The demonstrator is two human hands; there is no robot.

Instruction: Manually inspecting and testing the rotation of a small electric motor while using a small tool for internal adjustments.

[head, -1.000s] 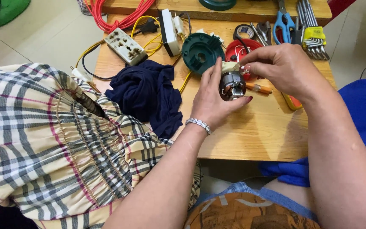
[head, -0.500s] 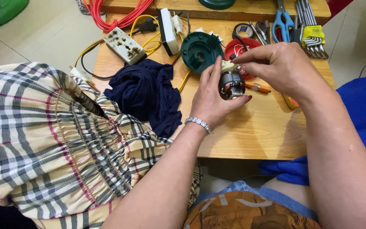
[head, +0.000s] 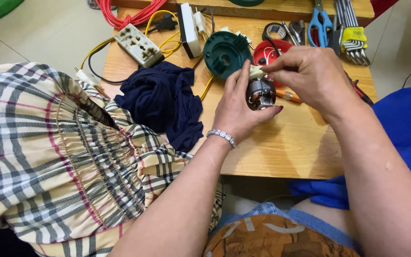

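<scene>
Nearest, at about six o'clock in the view, the edge of the wooden table [head: 281, 152] runs bare under both forearms, with a checked cloth [head: 48, 157] spread at eight o'clock. Just above the middle, the left hand [head: 238, 107] is closed around a small motor [head: 260, 93], palm cupping its metal body from nine o'clock, thumb tip under it; a beaded bracelet [head: 222, 137] circles that wrist. The right hand [head: 312, 76] comes in from three o'clock, its fingertips pinched shut on a pale part at the motor's top, at the motor's twelve o'clock; what exactly they pinch is too small to tell. At nine o'clock from the motor lies a crumpled dark blue cloth [head: 165, 102]. Farther off, at eleven o'clock, a round green cover [head: 227, 52] rests flat beside a red cover [head: 274, 51]. Beyond, at ten o'clock, a white power strip [head: 138, 45] sits among yellow wires [head: 167, 28], and at one o'clock lie blue-handled pliers [head: 322, 21] and a set of hex keys [head: 353, 33].
</scene>
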